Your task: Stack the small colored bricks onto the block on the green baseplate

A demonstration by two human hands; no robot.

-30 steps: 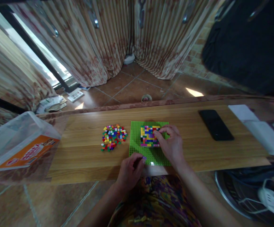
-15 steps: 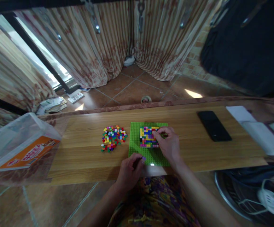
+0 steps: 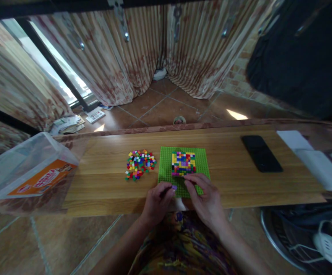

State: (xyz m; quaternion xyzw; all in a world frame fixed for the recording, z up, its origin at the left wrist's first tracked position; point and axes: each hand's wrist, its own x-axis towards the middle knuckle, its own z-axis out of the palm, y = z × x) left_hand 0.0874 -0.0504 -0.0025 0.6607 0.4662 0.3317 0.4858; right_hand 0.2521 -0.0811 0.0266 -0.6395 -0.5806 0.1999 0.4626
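One purple brick [image 3: 174, 187] | pinched: left fingers [image 3: 165, 185] | slightly parted: right fingers [image 3: 195, 177] (beside brickwork [image 3: 183, 161])

You are working over a square green studded baseplate [image 3: 201, 158], which is lying flat. On its far-central part, a rectangular multicoloured brick block [image 3: 183, 162] is standing raised above the studs; its top is showing yellow, blue, red and purple bricks closely packed together. You are pinching a small purple brick [image 3: 174, 187] near the baseplate's near-left part, apart from the block.
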